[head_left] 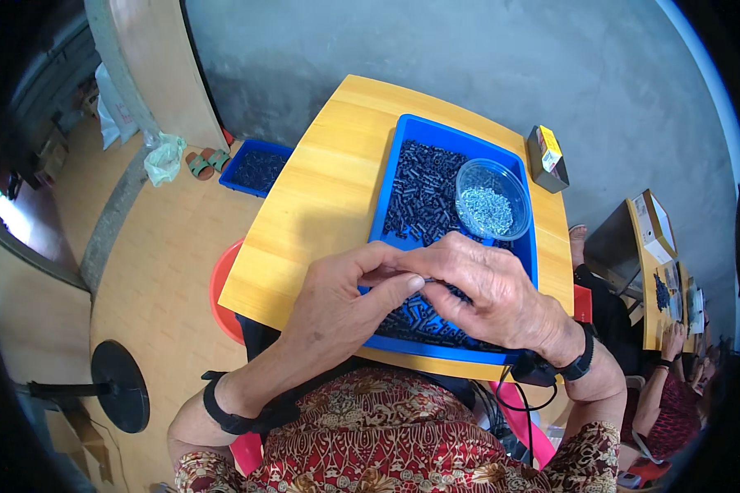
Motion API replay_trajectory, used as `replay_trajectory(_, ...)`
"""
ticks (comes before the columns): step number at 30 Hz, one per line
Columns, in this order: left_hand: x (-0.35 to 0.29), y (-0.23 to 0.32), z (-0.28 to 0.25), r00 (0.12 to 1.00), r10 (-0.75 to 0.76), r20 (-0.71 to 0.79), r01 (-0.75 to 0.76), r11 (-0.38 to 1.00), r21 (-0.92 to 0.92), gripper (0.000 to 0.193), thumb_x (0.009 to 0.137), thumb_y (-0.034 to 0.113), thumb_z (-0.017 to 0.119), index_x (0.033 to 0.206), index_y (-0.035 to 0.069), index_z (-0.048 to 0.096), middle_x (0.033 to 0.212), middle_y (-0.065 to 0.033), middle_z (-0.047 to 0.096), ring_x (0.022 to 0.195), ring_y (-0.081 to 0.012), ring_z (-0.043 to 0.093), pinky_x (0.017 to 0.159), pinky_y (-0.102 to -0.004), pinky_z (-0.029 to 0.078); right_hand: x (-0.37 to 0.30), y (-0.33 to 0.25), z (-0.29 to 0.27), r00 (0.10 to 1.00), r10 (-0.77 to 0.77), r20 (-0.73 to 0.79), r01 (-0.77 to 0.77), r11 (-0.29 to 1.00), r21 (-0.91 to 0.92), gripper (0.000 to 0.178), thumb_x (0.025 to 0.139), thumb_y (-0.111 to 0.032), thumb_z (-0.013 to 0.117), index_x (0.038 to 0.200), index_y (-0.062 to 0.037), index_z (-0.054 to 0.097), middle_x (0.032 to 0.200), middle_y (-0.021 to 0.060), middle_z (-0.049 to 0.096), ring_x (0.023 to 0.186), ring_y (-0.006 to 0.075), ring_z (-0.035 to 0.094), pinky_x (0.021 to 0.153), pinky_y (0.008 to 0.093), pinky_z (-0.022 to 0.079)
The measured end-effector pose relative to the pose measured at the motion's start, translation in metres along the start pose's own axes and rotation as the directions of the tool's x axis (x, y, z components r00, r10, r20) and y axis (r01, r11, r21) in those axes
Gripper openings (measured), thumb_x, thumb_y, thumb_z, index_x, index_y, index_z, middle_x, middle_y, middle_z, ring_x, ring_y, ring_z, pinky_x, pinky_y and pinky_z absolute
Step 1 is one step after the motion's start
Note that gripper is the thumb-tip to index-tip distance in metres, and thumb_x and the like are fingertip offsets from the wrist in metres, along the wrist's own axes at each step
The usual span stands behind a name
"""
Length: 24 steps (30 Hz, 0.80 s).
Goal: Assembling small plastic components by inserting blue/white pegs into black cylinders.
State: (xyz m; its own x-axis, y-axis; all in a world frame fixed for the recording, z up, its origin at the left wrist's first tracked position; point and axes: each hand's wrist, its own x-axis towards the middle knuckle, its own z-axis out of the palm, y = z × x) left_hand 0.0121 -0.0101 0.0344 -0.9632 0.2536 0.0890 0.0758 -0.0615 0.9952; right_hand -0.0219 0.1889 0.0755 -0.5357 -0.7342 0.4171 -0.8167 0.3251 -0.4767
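My left hand (pixel 337 300) and my right hand (pixel 493 292) meet over the near half of a blue plastic tray (pixel 460 134). Both are closed, thumbs and fingertips pinched close together. A sliver of something dark shows between the fingertips, too small and covered to name. Many short black tubular parts (pixel 423 185) fill the far part of the tray, and more lie beneath my hands. Inside the tray, beyond my right hand, a round clear tub (pixel 524 209) holds many small silvery metal pieces (pixel 485 209).
The tray rests on a yellow wooden table (pixel 304 214). At its far right corner stands a dark box (pixel 555 177) with a yellow packet. Another blue tray (pixel 237 182) and a red tub (pixel 224 300) are on the left. Another person (pixel 674 403) works at a table on the right.
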Motion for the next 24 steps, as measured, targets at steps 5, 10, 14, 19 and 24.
replay_trajectory(5,0.006,-0.004,-0.002,0.997,-0.030,0.072,0.036,0.996,-0.085,0.016,0.095,0.010,0.067,0.105,-0.002,0.068,0.092,-0.0010,0.069,0.087,-0.0047,0.060,0.078,-0.0216,0.050,-0.006,-0.002,-0.001,0.998,-0.022,-0.067,0.020,0.999,-0.028,0.046,0.080,0.004,0.071,0.125,-0.0011,0.060,0.097,0.0133,0.065,0.083,0.0286,0.067,0.070,0.0357,0.056)
replay_trajectory(10,0.011,-0.004,0.000,0.995,-0.046,0.089,0.059,0.987,-0.152,0.015,0.092,0.009,0.071,0.103,-0.002,0.070,0.092,-0.0019,0.069,0.083,-0.0061,0.061,0.078,-0.0214,0.050,-0.009,-0.003,-0.003,0.988,-0.055,-0.143,0.045,0.996,-0.074,0.046,0.080,0.004,0.071,0.124,-0.0014,0.059,0.096,0.0130,0.064,0.083,0.0277,0.066,0.069,0.0360,0.057)
replay_trajectory(14,0.013,-0.004,0.004,0.986,-0.120,0.114,0.153,0.926,-0.345,0.016,0.092,0.008,0.071,0.105,-0.001,0.069,0.094,-0.0038,0.069,0.087,-0.0094,0.064,0.081,-0.0234,0.052,-0.020,0.007,-0.004,0.964,0.038,-0.263,-0.042,0.999,-0.009,0.032,0.078,0.001,0.076,0.108,-0.0001,0.065,0.091,0.0117,0.066,0.080,0.0250,0.068,0.066,0.0341,0.056)
replay_trajectory(19,0.014,-0.005,0.012,0.979,-0.170,0.108,0.201,0.875,-0.440,0.018,0.093,0.008,0.070,0.109,0.000,0.067,0.098,-0.0046,0.069,0.090,-0.0098,0.064,0.083,-0.0237,0.052,-0.026,0.009,-0.005,0.954,0.014,-0.299,-0.025,0.999,-0.034,0.024,0.077,-0.001,0.079,0.097,-0.0004,0.067,0.087,0.0110,0.068,0.078,0.0252,0.068,0.064,0.0335,0.055)
replay_trajectory(24,0.017,-0.003,0.020,0.980,-0.173,0.103,0.201,0.868,-0.453,0.019,0.092,0.008,0.070,0.110,0.001,0.067,0.101,-0.0035,0.068,0.093,-0.0086,0.063,0.085,-0.0228,0.051,-0.026,0.007,-0.003,0.938,-0.031,-0.344,0.001,0.996,-0.087,0.025,0.074,-0.002,0.080,0.094,-0.0018,0.065,0.086,0.0106,0.067,0.077,0.0260,0.067,0.065,0.0348,0.054)
